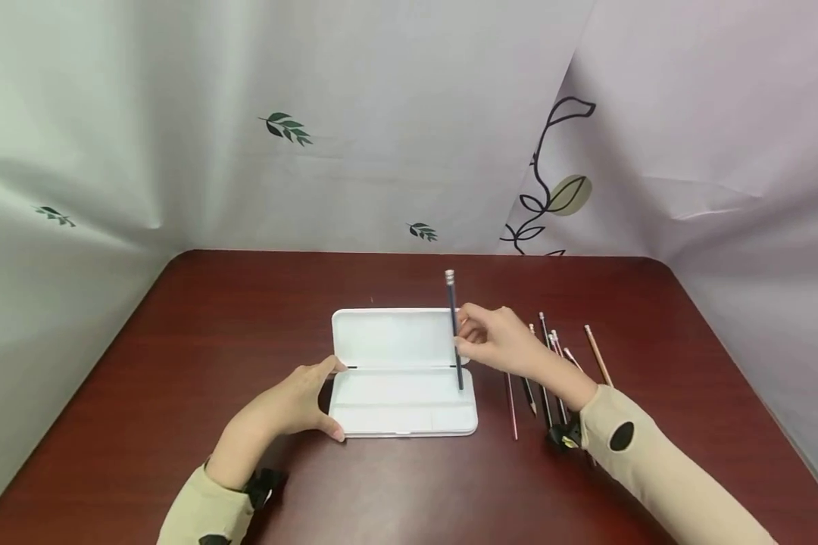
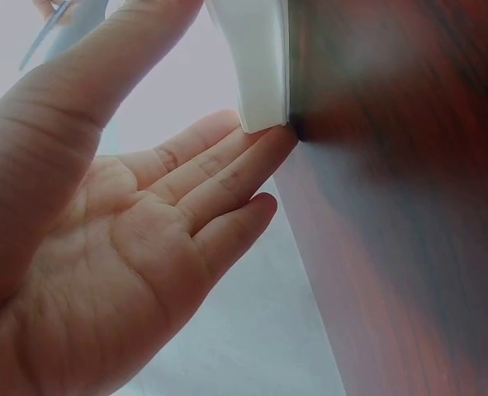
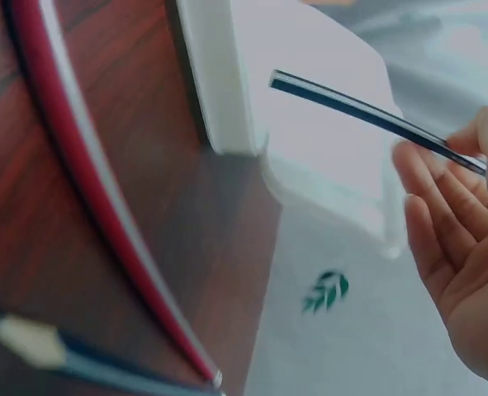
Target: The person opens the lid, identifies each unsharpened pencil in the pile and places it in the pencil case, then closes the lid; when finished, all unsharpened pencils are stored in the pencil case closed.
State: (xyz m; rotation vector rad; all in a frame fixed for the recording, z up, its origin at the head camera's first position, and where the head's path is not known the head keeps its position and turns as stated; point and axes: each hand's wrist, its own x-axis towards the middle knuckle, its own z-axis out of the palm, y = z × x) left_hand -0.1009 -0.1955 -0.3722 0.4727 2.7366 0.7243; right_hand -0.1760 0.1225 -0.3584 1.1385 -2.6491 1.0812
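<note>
White case (image 1: 375, 434) lies open on the dark red worktop (image 1: 395, 499), its shallow tray (image 1: 395, 390) nearest and its lid (image 1: 395, 337) folded back behind. At the case's left end, the left hand (image 1: 298, 397) rests with thumb and fingers spread, fairly straight, touching its edge. Over the right part of the case, the right hand (image 1: 497, 341) pinches a dark blue pencil (image 1: 453, 310) between thumb and fingers, silver end up; I cannot tell whether its lower end touches the tray. Loose pencils (image 1: 512, 409) lie right of the case, and beyond it hangs a pale leaf-printed cloth (image 1: 382, 174)
</note>
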